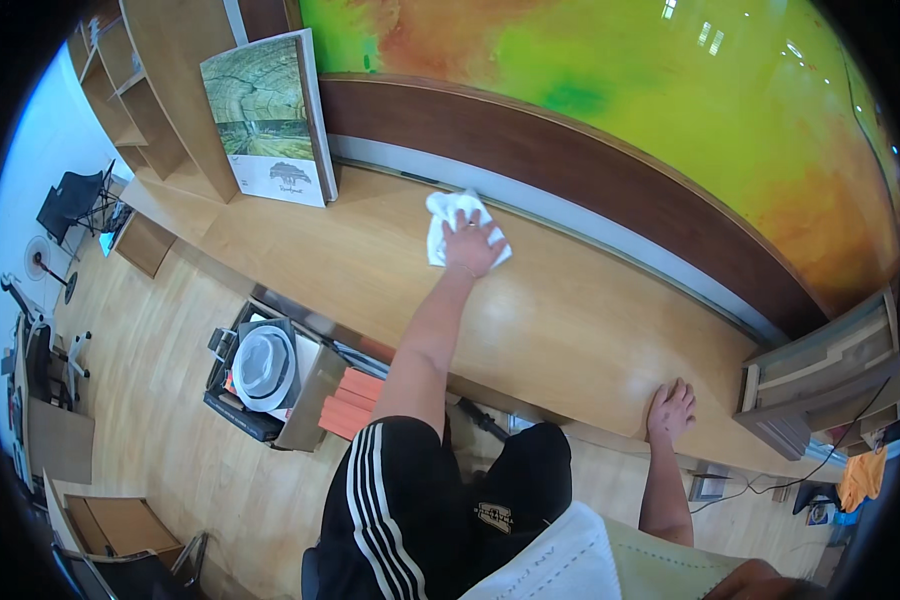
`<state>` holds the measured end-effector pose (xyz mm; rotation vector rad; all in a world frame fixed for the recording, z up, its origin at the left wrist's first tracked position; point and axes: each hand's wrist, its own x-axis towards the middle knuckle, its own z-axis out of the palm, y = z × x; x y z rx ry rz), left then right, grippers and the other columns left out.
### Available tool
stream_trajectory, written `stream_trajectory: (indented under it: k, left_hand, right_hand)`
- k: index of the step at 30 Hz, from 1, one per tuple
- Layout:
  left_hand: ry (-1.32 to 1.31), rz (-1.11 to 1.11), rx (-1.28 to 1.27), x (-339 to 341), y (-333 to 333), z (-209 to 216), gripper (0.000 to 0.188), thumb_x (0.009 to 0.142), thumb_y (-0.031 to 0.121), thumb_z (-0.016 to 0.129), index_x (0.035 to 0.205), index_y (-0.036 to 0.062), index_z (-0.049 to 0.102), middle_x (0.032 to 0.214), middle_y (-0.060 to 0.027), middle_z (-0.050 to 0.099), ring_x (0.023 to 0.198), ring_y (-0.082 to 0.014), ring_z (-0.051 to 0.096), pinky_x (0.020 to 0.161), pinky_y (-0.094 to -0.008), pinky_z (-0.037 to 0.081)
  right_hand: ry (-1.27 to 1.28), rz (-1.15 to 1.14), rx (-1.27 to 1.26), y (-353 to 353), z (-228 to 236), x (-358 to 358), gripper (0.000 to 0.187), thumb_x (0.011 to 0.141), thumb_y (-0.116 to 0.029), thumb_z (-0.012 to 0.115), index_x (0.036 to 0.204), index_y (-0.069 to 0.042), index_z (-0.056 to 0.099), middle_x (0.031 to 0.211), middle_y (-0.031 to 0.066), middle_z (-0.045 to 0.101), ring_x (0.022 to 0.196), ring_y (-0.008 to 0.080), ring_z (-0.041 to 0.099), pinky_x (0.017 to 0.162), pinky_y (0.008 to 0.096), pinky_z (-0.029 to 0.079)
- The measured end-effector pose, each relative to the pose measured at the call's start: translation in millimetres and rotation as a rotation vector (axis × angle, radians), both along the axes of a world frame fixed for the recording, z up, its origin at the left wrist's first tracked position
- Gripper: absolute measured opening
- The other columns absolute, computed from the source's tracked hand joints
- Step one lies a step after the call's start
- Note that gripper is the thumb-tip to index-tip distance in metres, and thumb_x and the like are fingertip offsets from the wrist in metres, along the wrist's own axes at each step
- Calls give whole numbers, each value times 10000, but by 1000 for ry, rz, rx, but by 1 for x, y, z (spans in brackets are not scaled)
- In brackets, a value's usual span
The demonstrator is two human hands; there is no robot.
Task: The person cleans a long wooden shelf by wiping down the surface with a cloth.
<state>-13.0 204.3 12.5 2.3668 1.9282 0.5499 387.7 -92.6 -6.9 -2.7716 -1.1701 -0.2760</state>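
My left hand (472, 246) presses down on a crumpled white cloth (436, 240), its fingers curved over it. The cloth lies on the long wooden desktop (560, 310), close to the back edge. Some of the cloth is hidden under the palm. Farther right, my right hand (674, 410) rests on the desktop near its front edge, palm down and fingers apart, with nothing in it.
A large picture book (270, 120) stands upright against shelves (150, 130) at the back left. A wooden framed piece (820, 370) stands at the right end. Below the desk sit an open box (315, 400) with a round clear-lidded container (265, 365) and orange blocks (350, 400).
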Motion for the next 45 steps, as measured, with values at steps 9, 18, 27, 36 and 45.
stream_trajectory:
  k: [9, 18, 27, 36, 45]
  left_hand:
    - [26, 336, -31, -115, 38, -5, 584, 837, 608, 549, 1338, 310, 567, 1518, -83, 403, 1435, -384, 261, 1116, -667, 158]
    - [62, 464, -29, -166, -5, 14, 564, 860, 577, 552, 1347, 291, 558, 1479, -77, 435, 1389, -385, 322, 1076, -677, 226]
    - [64, 616, -56, -197, -82, 24, 557, 877, 540, 543, 1360, 263, 550, 1479, -97, 424, 1387, -398, 308, 1085, -663, 225]
    - [133, 483, -38, -132, -118, 6, 592, 865, 599, 522, 1361, 278, 549, 1494, -89, 421, 1391, -424, 295, 1076, -678, 223]
    - [105, -95, -58, 84, -173, 4, 599, 826, 603, 554, 1343, 301, 565, 1497, -89, 422, 1393, -448, 280, 1082, -695, 184]
  right_hand:
    - [71, 6, 64, 1, -5, -5, 520, 907, -430, 488, 1359, -175, 466, 1457, 81, 418, 1367, 276, 350, 1051, 552, 274]
    - [88, 5, 58, -7, 5, 3, 516, 905, -425, 480, 1349, -162, 463, 1458, 86, 401, 1372, 296, 332, 1072, 573, 258]
    - [131, 11, 51, -7, 9, -6, 527, 911, -433, 478, 1357, -151, 469, 1467, 95, 389, 1387, 317, 306, 1082, 596, 242]
    - [168, 27, 21, -5, 11, -6, 542, 935, -428, 453, 1395, -141, 447, 1511, 113, 354, 1410, 340, 282, 1091, 620, 224]
    - [210, 27, 48, -10, 11, 0, 576, 939, -432, 449, 1426, -125, 418, 1522, 129, 334, 1424, 349, 257, 1108, 631, 191]
